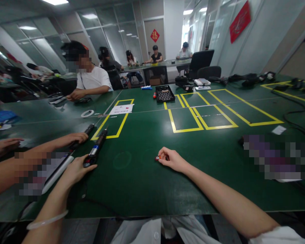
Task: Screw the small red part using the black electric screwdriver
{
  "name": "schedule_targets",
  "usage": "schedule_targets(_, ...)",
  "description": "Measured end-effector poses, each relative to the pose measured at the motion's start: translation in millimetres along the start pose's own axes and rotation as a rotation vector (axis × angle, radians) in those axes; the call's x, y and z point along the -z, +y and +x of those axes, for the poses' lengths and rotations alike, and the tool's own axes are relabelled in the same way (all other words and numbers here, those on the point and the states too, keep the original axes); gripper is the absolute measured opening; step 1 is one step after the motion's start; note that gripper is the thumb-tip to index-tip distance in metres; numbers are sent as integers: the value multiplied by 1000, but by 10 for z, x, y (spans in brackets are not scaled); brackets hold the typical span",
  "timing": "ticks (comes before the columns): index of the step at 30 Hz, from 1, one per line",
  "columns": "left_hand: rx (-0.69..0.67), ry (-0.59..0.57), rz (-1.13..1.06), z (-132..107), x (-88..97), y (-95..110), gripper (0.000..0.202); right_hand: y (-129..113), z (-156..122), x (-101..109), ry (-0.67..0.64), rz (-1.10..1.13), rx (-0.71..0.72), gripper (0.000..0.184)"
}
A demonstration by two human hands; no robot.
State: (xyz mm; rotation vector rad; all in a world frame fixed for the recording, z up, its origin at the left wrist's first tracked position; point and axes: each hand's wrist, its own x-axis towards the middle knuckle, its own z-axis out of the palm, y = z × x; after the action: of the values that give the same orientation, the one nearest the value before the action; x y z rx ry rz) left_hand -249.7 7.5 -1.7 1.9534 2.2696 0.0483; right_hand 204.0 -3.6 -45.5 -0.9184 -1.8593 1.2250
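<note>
My left hand (75, 171) lies on the green table (152, 176) with its fingers closed round the rear end of a black electric screwdriver (96, 149), whose tip points away towards a yellow taped box. My right hand (172, 160) rests near the table's middle and pinches a small red part (157, 158) at its fingertips. A pale bangle (46, 222) circles my left wrist.
A co-worker's hands (75, 138) at my left hold a second screwdriver (85, 134). Yellow tape rectangles (188, 117) mark the table. A black parts tray (164, 94) and a white sheet (121, 109) lie farther off. Cables and black gear (292, 105) fill the right side. People sit at the far tables.
</note>
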Motion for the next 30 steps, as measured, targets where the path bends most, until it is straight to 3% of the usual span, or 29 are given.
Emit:
schedule_targets(5, -19, 24, 40, -129, -52, 349, 77, -27, 1, -1, -4, -23, -10, 15)
schedule_targets(10, -108, 9, 45, -326, -123, 1027, 72, -26, -1, -13, -7, -66, -14, 17)
schedule_targets(15, -279, -1, -19, -487, -215, 1742, 65, -44, -19, -34, -12, -71, -12, 16)
schedule_targets(19, -407, -23, -60, -548, -279, 2193, 62, -71, -27, -31, -6, -89, -5, 15)
schedule_targets(24, -513, -81, -86, -580, -315, 2524, 62, -71, -13, -16, 2, -174, -19, 14)
schedule_targets(30, -613, -101, -78, -598, -349, 2639, 64, -51, 5, -23, 27, -283, -24, 21)
